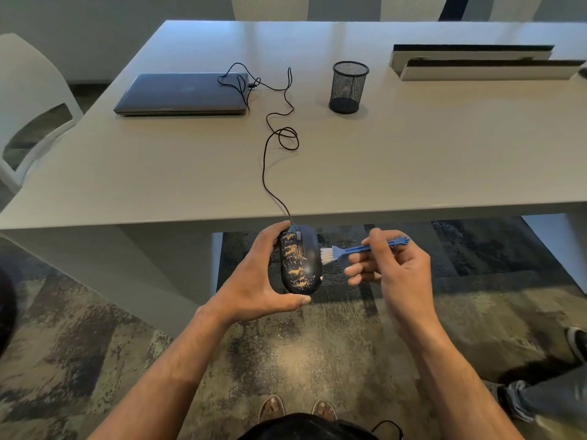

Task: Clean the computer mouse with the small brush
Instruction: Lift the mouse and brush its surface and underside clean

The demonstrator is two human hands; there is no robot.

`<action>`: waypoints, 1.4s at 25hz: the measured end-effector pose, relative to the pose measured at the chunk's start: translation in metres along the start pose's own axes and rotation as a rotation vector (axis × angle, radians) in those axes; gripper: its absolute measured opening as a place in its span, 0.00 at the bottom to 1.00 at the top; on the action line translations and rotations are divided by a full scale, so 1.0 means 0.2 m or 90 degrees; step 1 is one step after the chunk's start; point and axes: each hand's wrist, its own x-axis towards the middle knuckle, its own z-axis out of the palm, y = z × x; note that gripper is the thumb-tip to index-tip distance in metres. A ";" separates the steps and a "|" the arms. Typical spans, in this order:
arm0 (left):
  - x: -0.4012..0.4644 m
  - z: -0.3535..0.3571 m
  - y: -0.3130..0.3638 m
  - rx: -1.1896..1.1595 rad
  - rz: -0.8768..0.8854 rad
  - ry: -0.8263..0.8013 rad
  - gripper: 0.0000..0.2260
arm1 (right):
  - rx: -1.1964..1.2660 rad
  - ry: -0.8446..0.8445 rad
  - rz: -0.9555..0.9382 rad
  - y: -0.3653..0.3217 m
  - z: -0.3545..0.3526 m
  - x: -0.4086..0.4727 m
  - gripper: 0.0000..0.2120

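Going by the tan grit across most of its back, the cleaning is barely begun; the right flank looks clearer. The left hand [254, 274] clamps the black plastic computer mouse [300, 260] between thumb and fingers, in the air just short of the grey table [413, 160] edge. Right of the mouse, the right hand [394, 268] pinches the small blue white-bristled brush [359, 249], bristles at the mouse's right side. Count: 1 mouse, 1 brush, 1 closed grey laptop [181, 93], 1 black mesh pen cup [348, 86]
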 end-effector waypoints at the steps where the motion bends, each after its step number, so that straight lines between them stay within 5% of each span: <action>1: 0.00 0.00 0.00 0.001 0.001 -0.002 0.52 | 0.010 -0.018 -0.005 0.00 0.02 0.00 0.15; 10: 0.00 -0.01 -0.01 0.008 -0.006 0.001 0.52 | -0.001 0.011 0.004 0.02 -0.01 0.00 0.13; 14: 0.00 -0.01 -0.01 0.005 -0.007 -0.002 0.52 | 0.010 -0.071 0.005 0.07 0.05 -0.04 0.10; 19: 0.00 -0.02 -0.02 -0.010 -0.027 0.004 0.52 | 0.022 0.005 0.016 0.08 -0.03 -0.05 0.08; 24: 0.01 -0.01 0.00 -0.008 -0.024 -0.002 0.52 | 0.034 -0.082 0.010 0.13 0.01 -0.08 0.06; 28: 0.01 -0.02 0.00 -0.007 -0.030 -0.004 0.52 | 0.027 -0.016 0.005 0.13 -0.04 -0.07 0.07; 35: 0.02 -0.02 0.02 -0.005 -0.031 -0.009 0.52 | 0.031 -0.111 -0.002 0.15 -0.02 -0.08 0.05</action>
